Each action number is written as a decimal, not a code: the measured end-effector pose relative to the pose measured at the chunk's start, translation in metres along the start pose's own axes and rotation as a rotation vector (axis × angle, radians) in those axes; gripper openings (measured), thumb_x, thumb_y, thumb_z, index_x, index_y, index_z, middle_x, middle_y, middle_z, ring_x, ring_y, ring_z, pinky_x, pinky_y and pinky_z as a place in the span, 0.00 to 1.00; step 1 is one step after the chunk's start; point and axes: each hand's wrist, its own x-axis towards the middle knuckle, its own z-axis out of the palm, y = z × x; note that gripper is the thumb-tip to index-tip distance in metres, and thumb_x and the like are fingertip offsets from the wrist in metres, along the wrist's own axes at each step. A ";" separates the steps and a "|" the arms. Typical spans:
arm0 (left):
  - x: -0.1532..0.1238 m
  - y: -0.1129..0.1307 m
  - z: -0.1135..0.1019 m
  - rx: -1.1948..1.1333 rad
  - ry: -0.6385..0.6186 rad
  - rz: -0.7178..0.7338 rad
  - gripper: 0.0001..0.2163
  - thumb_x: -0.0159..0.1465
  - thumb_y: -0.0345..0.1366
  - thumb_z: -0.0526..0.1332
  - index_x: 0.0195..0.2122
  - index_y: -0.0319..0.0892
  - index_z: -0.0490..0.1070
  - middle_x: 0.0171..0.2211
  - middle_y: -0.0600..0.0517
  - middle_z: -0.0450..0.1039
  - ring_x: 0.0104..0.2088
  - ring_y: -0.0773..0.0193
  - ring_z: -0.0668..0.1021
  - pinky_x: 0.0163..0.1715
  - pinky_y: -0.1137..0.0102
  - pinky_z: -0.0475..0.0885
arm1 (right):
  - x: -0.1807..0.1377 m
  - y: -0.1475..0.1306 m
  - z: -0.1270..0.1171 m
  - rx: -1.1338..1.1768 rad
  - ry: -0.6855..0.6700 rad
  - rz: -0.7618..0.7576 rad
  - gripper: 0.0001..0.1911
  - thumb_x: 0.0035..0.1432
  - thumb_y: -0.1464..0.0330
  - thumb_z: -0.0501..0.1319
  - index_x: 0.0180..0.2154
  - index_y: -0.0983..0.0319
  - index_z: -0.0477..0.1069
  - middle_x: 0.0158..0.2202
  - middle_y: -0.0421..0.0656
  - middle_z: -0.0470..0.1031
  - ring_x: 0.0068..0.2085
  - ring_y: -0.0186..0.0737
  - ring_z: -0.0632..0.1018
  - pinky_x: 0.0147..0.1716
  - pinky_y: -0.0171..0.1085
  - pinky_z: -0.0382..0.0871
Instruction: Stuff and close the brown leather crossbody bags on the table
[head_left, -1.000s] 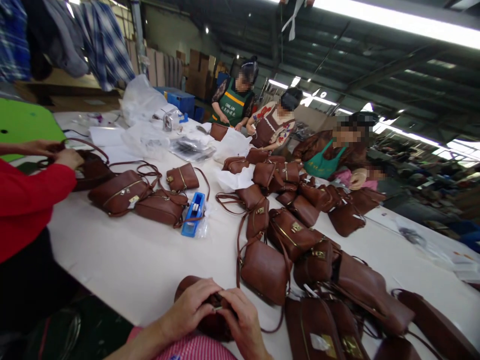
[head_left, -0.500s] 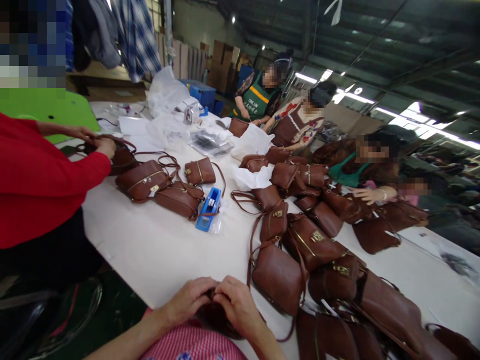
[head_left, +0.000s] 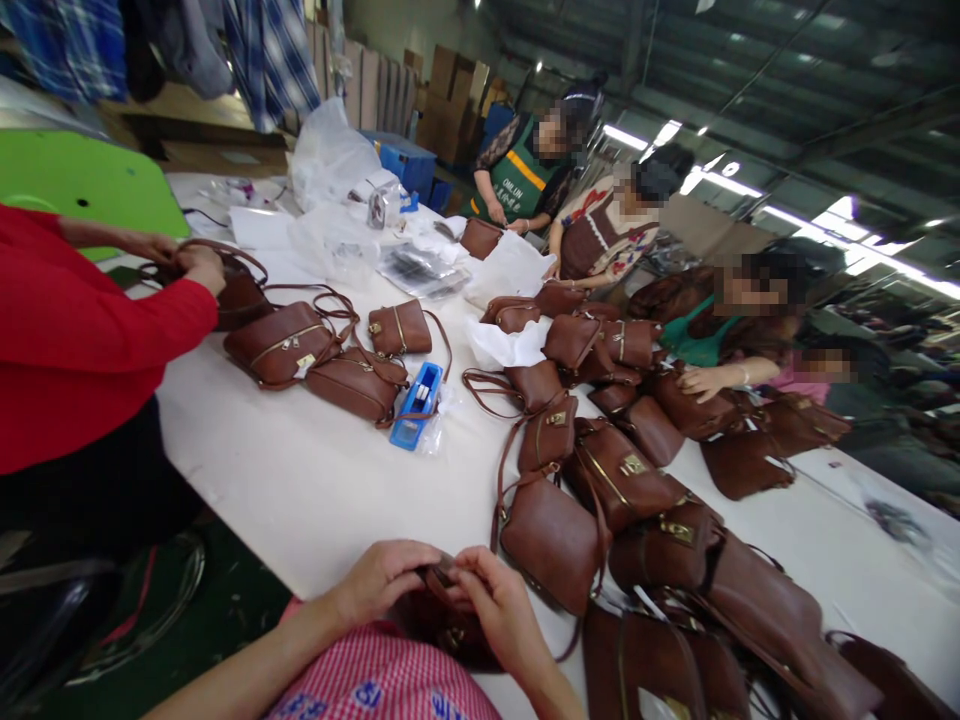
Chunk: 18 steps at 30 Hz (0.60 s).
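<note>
At the near table edge, both my hands close round a small brown handbag (head_left: pixel 442 630) that rests partly on my lap. My left hand (head_left: pixel 382 582) grips its top from the left with curled fingers. My right hand (head_left: pixel 495 610) pinches the same top edge from the right. A gold clasp shows on the bag's front below my fingers. Just right of my hands lies a pile of matching brown handbags (head_left: pixel 600 500) with straps and gold clasps.
A white table (head_left: pixel 300 480) runs away from me. A person in a red sleeve (head_left: pixel 97 330) at the left handles a bag (head_left: pixel 240 295). A blue tape dispenser (head_left: pixel 416 405) lies mid-table. Three people work at the far right side. Plastic bags (head_left: pixel 330 170) sit at the far end.
The view has swung left and slightly down. My hands have shifted on the handbag and drawn it nearer my lap, opening its top a little.
</note>
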 end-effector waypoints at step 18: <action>-0.005 0.021 0.000 0.237 -0.063 0.081 0.17 0.67 0.28 0.49 0.53 0.48 0.68 0.59 0.47 0.63 0.57 0.61 0.70 0.57 0.67 0.67 | 0.015 0.016 0.008 -0.462 0.040 -0.257 0.08 0.55 0.78 0.59 0.33 0.59 0.73 0.32 0.40 0.76 0.36 0.39 0.74 0.36 0.36 0.65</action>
